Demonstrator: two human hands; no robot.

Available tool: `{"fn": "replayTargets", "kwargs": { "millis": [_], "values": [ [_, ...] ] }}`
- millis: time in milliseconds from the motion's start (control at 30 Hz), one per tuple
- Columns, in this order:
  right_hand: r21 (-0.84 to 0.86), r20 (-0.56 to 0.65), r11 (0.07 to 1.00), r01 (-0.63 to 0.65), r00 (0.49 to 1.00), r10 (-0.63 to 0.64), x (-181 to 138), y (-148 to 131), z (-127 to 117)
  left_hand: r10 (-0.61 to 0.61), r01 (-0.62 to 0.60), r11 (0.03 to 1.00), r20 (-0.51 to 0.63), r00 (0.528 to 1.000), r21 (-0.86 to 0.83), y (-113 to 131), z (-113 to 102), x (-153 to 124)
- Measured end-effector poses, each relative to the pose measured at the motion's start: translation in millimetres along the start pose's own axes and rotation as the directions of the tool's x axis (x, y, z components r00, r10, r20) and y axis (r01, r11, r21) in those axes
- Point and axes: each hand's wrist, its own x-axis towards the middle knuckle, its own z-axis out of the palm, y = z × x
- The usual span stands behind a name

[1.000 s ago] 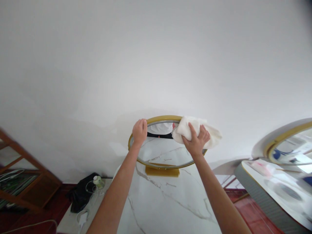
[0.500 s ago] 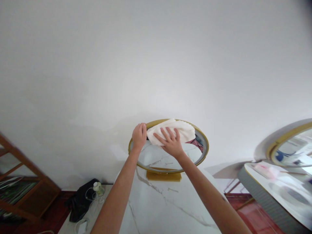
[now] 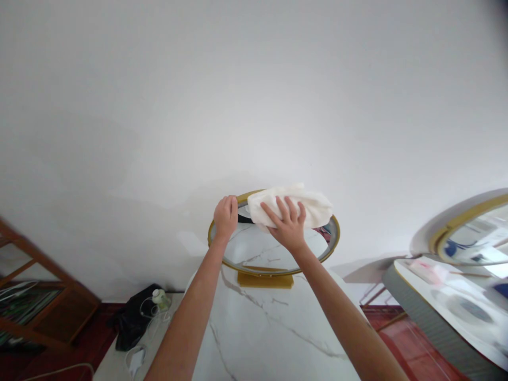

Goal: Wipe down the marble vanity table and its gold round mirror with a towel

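Observation:
An oval mirror [image 3: 254, 246] with a gold frame stands on a gold base [image 3: 265, 280] on a white marble-patterned table [image 3: 273, 330]. My left hand [image 3: 226, 217] is closed around the upper left of the mirror's frame. With fingers spread, my right hand [image 3: 289, 225] presses a white cloth [image 3: 317, 209] against the upper right part of the glass. The cloth covers that part of the mirror and overlaps the top rim.
To the right, a second gold-framed mirror [image 3: 476, 227] stands on another table [image 3: 420, 286]. At lower left are a black bag [image 3: 137, 317], a small bottle [image 3: 160, 299], white cables and a wooden shelf [image 3: 63, 312]. A white wall [image 3: 254, 95] rises behind.
My right hand and the cloth have slid to the right and slightly up across the mirror. My left hand keeps its hold on the frame. The view has shifted slightly.

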Motion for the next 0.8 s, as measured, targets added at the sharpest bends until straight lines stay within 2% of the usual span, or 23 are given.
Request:
{"fn": "replayTargets", "kwargs": {
  "millis": [167, 267, 367, 500, 567, 667, 800],
  "values": [
    [0.018, 0.136, 0.985, 0.174, 0.975, -0.175, -34.1, -8.0, 17.2, 0.012, -0.012, 1.0, 0.008, 1.0, 0.007, -0.2, 0.0, 1.8],
    [0.022, 0.18, 0.972, 0.235, 0.955, -0.235, -42.3, -8.4, 18.2, 0.017, -0.017, 1.0, 0.002, 1.0, 0.009, 0.2, 1.0, 2.0],
    [0.022, 0.159, 0.981, 0.194, 0.968, -0.195, -31.5, -6.2, 9.3, 0.013, -0.013, 1.0, -0.002, 1.0, 0.012, -0.1, 1.7, 0.8],
    [-0.014, 0.063, 1.0, 0.012, 0.998, -0.011, -8.6, -2.4, -3.1, -0.005, 0.005, 1.0, -0.004, 1.0, 0.012, -1.1, 1.4, -1.3],
    [-0.015, 0.038, 0.999, -0.032, 0.999, 0.033, -6.3, -1.6, -3.7, -0.01, 0.01, 1.0, -0.006, 1.0, 0.003, -1.3, 0.9, -1.5],
    [0.008, 0.062, 1.0, -0.026, 0.998, 0.025, -20.7, -2.6, 3.2, -0.009, 0.009, 1.0, -0.005, 1.0, -0.002, -1.1, 0.8, -0.4],
    [0.028, 0.15, 0.999, 0.031, 0.988, -0.035, -49.5, -4.4, 13.9, 0.001, -0.001, 1.0, -0.008, 1.0, 0.003, -1.1, 1.8, 1.6]
  ]
}}
